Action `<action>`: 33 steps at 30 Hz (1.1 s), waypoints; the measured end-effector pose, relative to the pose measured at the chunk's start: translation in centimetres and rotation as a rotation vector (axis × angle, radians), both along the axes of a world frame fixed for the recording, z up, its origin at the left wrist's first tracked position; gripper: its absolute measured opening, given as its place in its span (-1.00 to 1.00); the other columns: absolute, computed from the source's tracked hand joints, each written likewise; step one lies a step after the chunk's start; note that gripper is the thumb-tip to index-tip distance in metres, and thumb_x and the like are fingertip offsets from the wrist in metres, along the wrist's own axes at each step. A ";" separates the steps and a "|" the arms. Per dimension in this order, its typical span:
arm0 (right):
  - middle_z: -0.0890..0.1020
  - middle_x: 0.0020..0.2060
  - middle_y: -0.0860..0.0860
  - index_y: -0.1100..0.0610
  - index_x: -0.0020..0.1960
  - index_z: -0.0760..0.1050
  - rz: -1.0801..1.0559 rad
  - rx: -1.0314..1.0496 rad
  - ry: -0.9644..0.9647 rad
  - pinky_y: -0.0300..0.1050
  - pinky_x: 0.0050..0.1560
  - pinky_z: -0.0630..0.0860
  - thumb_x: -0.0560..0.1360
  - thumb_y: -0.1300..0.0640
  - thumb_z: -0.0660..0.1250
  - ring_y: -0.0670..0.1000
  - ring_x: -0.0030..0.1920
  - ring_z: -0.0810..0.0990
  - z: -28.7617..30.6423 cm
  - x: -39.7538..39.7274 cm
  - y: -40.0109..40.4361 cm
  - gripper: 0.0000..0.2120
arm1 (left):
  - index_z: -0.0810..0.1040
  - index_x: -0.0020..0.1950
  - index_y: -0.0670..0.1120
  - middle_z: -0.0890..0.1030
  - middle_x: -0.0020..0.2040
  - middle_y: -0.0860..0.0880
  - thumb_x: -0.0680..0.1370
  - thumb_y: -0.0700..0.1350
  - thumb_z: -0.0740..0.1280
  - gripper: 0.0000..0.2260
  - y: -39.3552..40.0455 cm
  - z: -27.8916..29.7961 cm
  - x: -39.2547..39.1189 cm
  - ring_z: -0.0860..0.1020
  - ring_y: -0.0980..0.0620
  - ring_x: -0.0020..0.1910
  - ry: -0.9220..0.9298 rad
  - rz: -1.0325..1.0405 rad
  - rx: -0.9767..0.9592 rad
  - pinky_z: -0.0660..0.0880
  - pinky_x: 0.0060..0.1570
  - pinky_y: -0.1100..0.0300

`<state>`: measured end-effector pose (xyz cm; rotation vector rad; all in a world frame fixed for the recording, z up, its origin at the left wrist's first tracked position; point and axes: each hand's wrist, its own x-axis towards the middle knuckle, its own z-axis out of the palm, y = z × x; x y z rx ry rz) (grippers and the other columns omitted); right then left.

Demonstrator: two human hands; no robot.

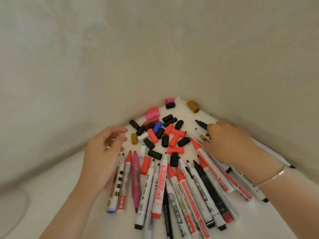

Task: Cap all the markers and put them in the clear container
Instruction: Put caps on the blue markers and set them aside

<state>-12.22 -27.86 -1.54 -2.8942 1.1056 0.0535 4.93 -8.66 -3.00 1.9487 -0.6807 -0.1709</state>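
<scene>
Markers [174,183] lie fanned out nearest the camera on a white table [51,204], tips pointing away, all uncapped as far as I can tell. Left hand [105,156] hangs over the left end of the fan, fingers loosely curled, holding nothing, touching or just above a gold-banded marker [116,183]. Right hand [229,144] is on the right side of the fan, fingers curled down onto a black marker [201,124] and a gold-and-white one [204,135]; which one it actually pinches I cannot tell. A thin bracelet [271,176] sits on that wrist. Beyond the tips, loose caps [164,133] are heaped in black, red, pink, blue, white and gold, running into the table's far corner against the wall [155,49]. Clear container is not in view. Step in hand looks like picking a first marker; capping has barely begun. Next move calls for lifting one marker free, then the left hand finding the cap of matching colour in the heap.
</scene>
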 end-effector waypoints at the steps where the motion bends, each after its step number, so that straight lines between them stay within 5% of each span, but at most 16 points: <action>1: 0.33 -0.29 -0.04 0.05 -0.18 0.24 0.002 -0.025 -0.003 -0.12 -0.12 0.28 0.58 -0.10 0.12 0.01 -0.22 0.41 -0.1 0.1 0.2 -0.73 | 0.59 -0.09 0.18 0.64 -0.17 0.09 0.58 -0.19 0.29 -0.75 0.2 -0.2 0.1 0.53 0.22 -0.36 -0.020 -0.008 0.004 0.48 -0.17 0.16; 5: 0.39 -0.22 0.00 0.08 -0.13 0.28 -0.019 -0.073 -0.069 -0.12 -0.19 0.30 0.54 -0.23 0.17 0.07 -0.19 0.42 0.1 0.2 1.5 -0.63 | 0.61 -0.12 0.17 0.64 -0.20 0.08 0.57 -0.18 0.31 -0.77 1.0 -0.5 -0.1 0.52 0.11 -0.29 -0.062 -0.037 0.007 0.44 -0.18 0.15; 8: 0.52 -0.18 0.02 0.12 -0.04 0.42 -0.024 0.019 -0.283 -0.14 -0.30 0.34 0.50 -0.10 0.26 0.04 -0.24 0.48 0.5 0.6 2.8 -0.73 | 0.61 -0.11 0.17 0.64 -0.19 0.10 0.57 -0.17 0.32 -0.78 1.5 0.0 -0.8 0.53 0.15 -0.27 -0.074 -0.072 0.020 0.44 -0.19 0.21; 13: 0.55 -0.52 0.02 0.16 -0.13 0.44 -0.145 1.094 -0.811 -0.21 -0.53 0.42 0.59 0.14 0.17 -0.02 -0.53 0.51 2.0 1.0 4.4 -0.83 | 0.62 -0.08 0.16 0.65 -0.16 0.15 0.56 -0.16 0.35 -0.81 1.1 1.0 -1.9 0.58 0.27 -0.21 -0.083 -0.185 0.091 0.43 -0.16 0.39; 17: 0.48 -0.44 0.09 0.26 -0.16 0.41 -0.200 1.404 -0.981 -0.24 -0.61 0.30 0.56 0.22 0.12 -0.03 -0.54 0.38 2.5 1.6 4.0 -0.82 | 0.62 -0.11 0.15 0.68 -0.20 0.13 0.55 -0.17 0.35 -0.80 -0.2 1.5 -1.3 0.62 0.26 -0.20 -0.084 -0.233 0.133 0.45 -0.10 0.41; 21: 0.48 -0.35 0.13 0.27 -0.03 0.40 -0.230 1.449 -1.003 -0.27 -0.65 0.27 0.58 0.22 0.12 -0.05 -0.57 0.37 2.5 2.3 3.4 -0.86 | 0.67 0.02 0.02 0.66 -0.10 0.08 0.55 -0.15 0.35 -0.86 -3.0 1.3 0.1 0.52 0.32 -0.25 -0.158 -0.210 0.204 0.44 -0.12 0.38; 25: 0.48 -0.40 0.10 0.28 -0.05 0.41 -0.277 1.414 -1.001 -0.28 -0.65 0.28 0.58 0.22 0.13 -0.06 -0.60 0.37 2.0 2.8 2.4 -0.86 | 0.65 0.09 -0.03 0.62 -0.06 0.03 0.56 -0.06 0.34 -0.84 -6.5 0.7 0.7 0.53 0.08 -0.15 -0.354 -0.202 0.397 0.40 -0.07 0.22; 30: 0.51 -0.33 0.13 0.31 -0.03 0.46 -0.252 1.378 -0.997 -0.27 -0.65 0.28 0.57 0.24 0.13 -0.06 -0.58 0.37 1.8 3.2 1.6 -0.83 | 0.46 -0.33 -0.04 0.56 -0.24 -0.02 0.56 0.05 0.29 -0.70 -9.7 0.2 1.4 0.57 -0.10 -0.08 -0.570 -0.149 0.686 0.36 0.03 0.10; 33: 0.50 -0.28 0.20 0.34 -0.05 0.48 -0.234 1.322 -0.923 -0.26 -0.64 0.29 0.57 0.25 0.12 -0.04 -0.57 0.38 2.1 3.8 1.5 -0.80 | 0.55 -0.21 -0.05 0.55 -0.19 -0.03 0.56 0.07 0.27 -0.75 -10.5 0.4 1.2 0.54 -0.09 -0.04 -0.617 -0.178 0.703 0.29 0.00 0.10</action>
